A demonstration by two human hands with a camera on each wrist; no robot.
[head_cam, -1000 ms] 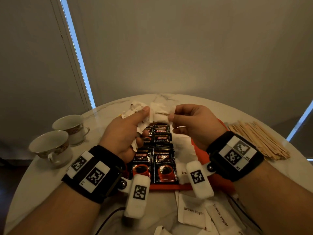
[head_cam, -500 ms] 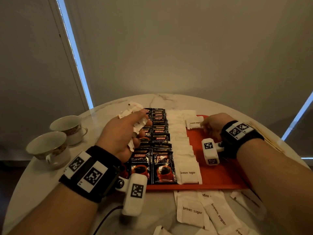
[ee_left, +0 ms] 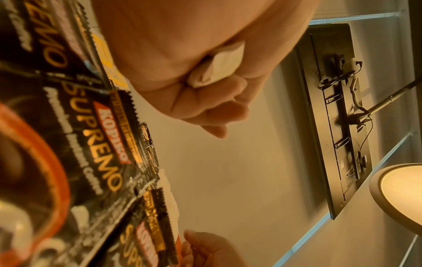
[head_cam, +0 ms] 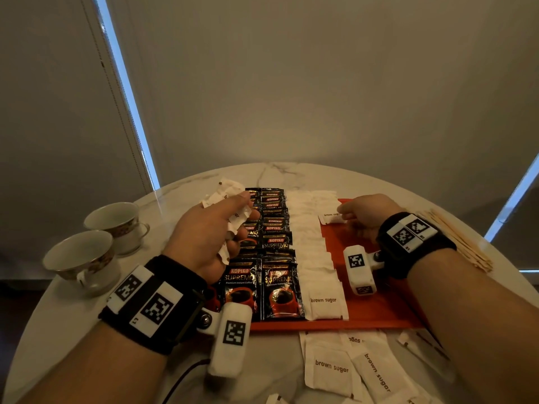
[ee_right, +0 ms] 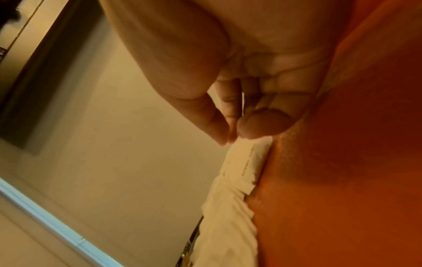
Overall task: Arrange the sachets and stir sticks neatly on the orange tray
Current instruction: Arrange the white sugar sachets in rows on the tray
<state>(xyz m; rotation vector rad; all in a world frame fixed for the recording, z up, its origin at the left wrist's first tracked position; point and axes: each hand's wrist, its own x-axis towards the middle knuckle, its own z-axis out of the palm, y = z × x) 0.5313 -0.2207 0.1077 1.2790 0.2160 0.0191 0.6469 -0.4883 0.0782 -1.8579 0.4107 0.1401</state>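
Nearest, loose white paper "brown sugar" sachets (head_cam: 331, 367) lie scattered on the round white marble desk (head_cam: 38, 330), off the tray, likely awaiting placement. Beyond them, the flat orange rectangular tray (head_cam: 376, 304) carries two columns of glossy black foil Kopiko coffee sachets (head_cam: 280, 290), overlapped like shingles, then a column of matte white sugar sachets (head_cam: 313, 252) beside them, probably to save space. Left hand (head_cam: 204, 237) hovers over the coffee columns, fingers curled round a crumpled bunch of white paper sachets (head_cam: 226, 193), seemingly a supply stock. Right hand (head_cam: 364, 214) sits at the tray's far end, thumb and fingertips pinching the edge of one white sugar sachet (head_cam: 331, 217), apparently starting a second sugar column. Thin pale wooden stir sticks (head_cam: 463, 243) are piled on the desk right of the tray, not yet arranged. Two white patterned ceramic teacups (head_cam: 96, 243) stand far left.
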